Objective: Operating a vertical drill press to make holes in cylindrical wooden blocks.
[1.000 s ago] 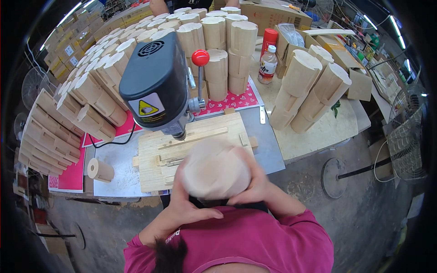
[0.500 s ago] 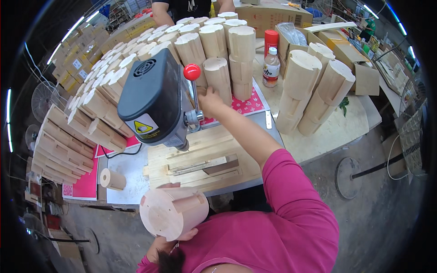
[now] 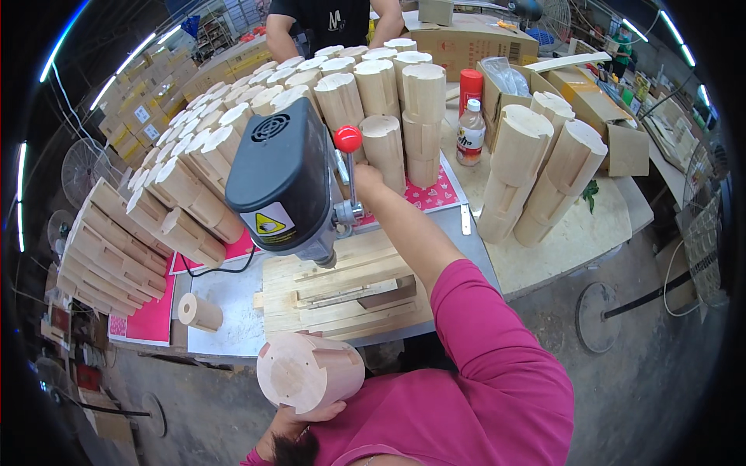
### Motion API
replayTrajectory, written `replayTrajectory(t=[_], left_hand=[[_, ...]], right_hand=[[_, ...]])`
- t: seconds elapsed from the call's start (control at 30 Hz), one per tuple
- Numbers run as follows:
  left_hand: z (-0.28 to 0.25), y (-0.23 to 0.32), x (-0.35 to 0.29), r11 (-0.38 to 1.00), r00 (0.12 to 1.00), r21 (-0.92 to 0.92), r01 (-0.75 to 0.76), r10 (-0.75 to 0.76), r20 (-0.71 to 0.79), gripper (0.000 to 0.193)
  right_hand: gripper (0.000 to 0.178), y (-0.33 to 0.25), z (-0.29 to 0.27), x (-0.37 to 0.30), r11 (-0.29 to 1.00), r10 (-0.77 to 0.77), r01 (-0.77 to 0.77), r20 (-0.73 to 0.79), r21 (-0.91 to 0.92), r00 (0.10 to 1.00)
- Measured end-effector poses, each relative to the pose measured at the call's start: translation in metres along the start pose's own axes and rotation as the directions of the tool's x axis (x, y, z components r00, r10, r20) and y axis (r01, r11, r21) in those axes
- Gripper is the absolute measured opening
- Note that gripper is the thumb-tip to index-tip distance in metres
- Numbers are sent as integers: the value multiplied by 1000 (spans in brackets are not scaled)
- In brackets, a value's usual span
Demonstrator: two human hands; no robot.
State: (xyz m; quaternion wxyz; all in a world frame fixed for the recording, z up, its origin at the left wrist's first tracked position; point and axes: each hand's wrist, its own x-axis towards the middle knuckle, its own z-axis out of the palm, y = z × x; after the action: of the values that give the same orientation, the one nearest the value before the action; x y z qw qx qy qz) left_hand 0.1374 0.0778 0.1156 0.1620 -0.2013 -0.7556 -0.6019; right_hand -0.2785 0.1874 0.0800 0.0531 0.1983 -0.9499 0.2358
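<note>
Cardboard box, plastic inside, 1 cylinder in left hand

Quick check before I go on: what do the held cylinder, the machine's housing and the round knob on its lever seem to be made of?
Held cylinder: bare wood, apparently unvarnished; pale, matte, faintly grained.
Machine housing: probably moulded plastic, smooth and dark, with rounded edges and vent slots; painted metal is possible.
Knob: likely plastic, glossy red with a bright highlight.

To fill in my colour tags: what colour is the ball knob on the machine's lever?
The ball knob is bright red; the head view shows it best.
</note>
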Motion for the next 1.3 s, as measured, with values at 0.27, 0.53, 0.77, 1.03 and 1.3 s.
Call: replayTrajectory(t=[0.27, 0.53, 0.77, 1.03, 1.3], left_hand=[[3, -2, -5, 999, 1000, -44, 2, -3, -22, 101], [13, -4, 23, 991, 997, -116, 66, -71, -32, 103], [9, -23, 16, 963, 989, -229, 143, -134, 58, 104], [38, -34, 53, 941, 988, -300, 156, -144, 63, 106], [43, -29, 69, 980, 999, -197, -39, 45, 28, 110]], right_hand=[[51, 3, -30, -33, 997, -63, 66, 81, -27, 995], [52, 32, -92, -97, 954, -182, 248, -335, 166, 924], [50, 70, -168, -241, 980, 55, -3, -254, 199, 966], [49, 144, -122, -298, 974, 226, -212, -375, 77, 899], [49, 140, -112, -302, 881, 466, -424, -534, 209, 705]])
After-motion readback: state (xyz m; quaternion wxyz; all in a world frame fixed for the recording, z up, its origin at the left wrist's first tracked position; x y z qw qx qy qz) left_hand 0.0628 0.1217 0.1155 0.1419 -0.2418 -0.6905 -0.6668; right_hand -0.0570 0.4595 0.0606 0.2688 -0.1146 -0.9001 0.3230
